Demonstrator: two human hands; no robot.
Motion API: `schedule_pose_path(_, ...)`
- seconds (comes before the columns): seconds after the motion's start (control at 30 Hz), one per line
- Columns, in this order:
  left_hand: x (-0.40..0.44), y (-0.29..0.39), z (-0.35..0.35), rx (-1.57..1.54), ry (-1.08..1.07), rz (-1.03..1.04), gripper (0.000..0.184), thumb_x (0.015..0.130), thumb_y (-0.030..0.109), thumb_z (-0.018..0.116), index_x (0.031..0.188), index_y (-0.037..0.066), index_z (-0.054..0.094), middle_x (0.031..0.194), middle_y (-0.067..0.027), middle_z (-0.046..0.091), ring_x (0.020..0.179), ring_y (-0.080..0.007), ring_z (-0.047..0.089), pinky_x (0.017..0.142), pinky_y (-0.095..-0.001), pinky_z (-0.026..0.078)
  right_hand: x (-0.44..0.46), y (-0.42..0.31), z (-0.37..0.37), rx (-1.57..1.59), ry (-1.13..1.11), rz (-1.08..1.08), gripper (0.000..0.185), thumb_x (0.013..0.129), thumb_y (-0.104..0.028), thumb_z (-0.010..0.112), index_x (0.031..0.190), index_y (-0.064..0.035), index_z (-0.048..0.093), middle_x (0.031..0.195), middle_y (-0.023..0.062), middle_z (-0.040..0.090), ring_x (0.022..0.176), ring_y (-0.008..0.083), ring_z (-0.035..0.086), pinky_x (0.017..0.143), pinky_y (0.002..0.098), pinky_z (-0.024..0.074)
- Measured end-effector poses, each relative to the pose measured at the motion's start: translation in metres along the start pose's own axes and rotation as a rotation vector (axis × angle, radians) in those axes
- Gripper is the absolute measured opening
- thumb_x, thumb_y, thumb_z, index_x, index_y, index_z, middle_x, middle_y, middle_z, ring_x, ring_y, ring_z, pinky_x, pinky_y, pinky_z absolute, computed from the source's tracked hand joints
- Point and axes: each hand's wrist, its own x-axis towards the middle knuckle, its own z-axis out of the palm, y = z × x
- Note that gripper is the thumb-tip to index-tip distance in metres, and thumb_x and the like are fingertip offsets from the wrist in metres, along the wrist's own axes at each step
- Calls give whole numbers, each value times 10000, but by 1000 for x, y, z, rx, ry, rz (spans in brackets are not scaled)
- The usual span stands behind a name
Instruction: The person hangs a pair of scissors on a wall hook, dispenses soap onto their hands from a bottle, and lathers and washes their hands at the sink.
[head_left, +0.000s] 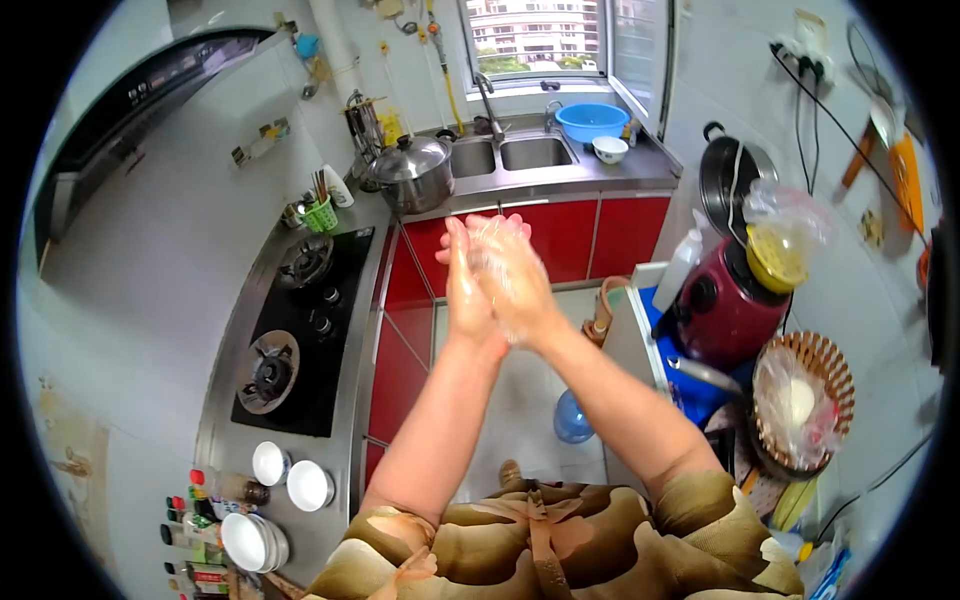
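My left hand (461, 290) and my right hand (514, 280) are raised in front of me, pressed together with the palms facing. Both look wet, and white lather coats the back of my right hand and the fingers. My fingers are stretched out and partly overlap, so the palms and some fingers are hidden. Neither hand shows an object in it. They are held above the floor, before the red cabinets (560, 240) under the sink counter.
Ahead is a double sink (535, 153) with a faucet (488, 105), a blue basin (592, 122) and a lidded pot (412, 172). A gas stove (300, 330) and white bowls (311, 485) line the left counter. At right stand a dark red cooker (728, 310) and a basket (835, 375).
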Motion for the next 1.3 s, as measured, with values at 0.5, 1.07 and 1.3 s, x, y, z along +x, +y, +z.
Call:
schedule_pose_path(0.5, 183, 48, -75, -28, -373, -48, 283, 868, 348, 566, 752, 104, 484, 700, -53, 493, 722, -229, 545, 748, -438, 505, 90, 106, 83, 1172, 173, 636, 142, 881, -95, 547, 912, 30, 607, 875, 40, 608, 876, 142, 575, 793, 282, 442)
schedule_pose_path(1.07, 355, -29, -97, -288, -619, -456, 573, 870, 529, 484, 1215, 73, 459, 1119, -107, 550, 1025, -243, 555, 855, -421, 468, 203, 269, 61, 1072, 35, 385, 391, 923, -164, 447, 1291, -31, 445, 1151, 149, 563, 949, 188, 583, 800, 303, 485)
schedule_pose_path(1.3, 372, -60, -53, 193, 48, -22, 400, 959, 399, 379, 1086, 47, 524, 1071, -76, 576, 999, -194, 555, 856, -343, 466, 215, 327, 25, -561, -11, 135, 311, 726, -27, 577, 1036, -22, 594, 908, 118, 641, 881, 219, 615, 781, 324, 482)
